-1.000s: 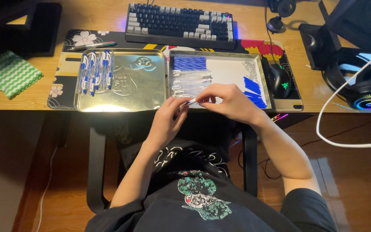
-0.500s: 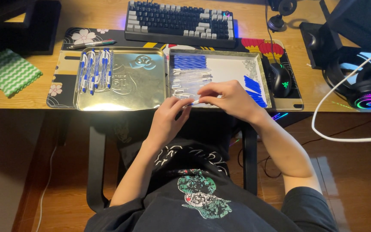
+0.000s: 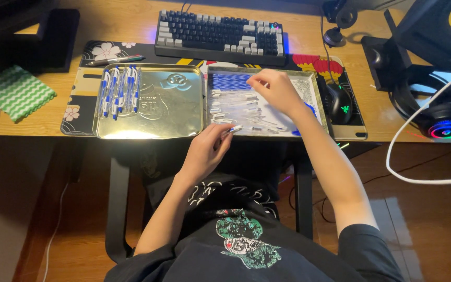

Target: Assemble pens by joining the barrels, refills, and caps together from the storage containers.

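Observation:
My left hand (image 3: 207,151) holds a small pen part with a blue tip (image 3: 234,128) at the front edge of the desk, just below the right metal tray (image 3: 317,94). My right hand (image 3: 276,90) reaches into that tray, fingers curled over a pile of clear pen barrels (image 3: 236,104) and blue refills (image 3: 230,80). Whether its fingers grip a part is hidden. The left metal tray (image 3: 168,109) holds several assembled blue-and-white pens (image 3: 119,89) laid side by side at its far left.
A keyboard (image 3: 219,36) lies behind the trays on a patterned desk mat (image 3: 79,94). A black mouse (image 3: 337,102) sits right of the tray, a headset (image 3: 447,117) with a white cable further right. A green striped cloth (image 3: 16,93) lies at the left.
My hands were together over the front of the right tray. The right hand has since moved up into the tray's middle, while the left stays near the desk edge with the part.

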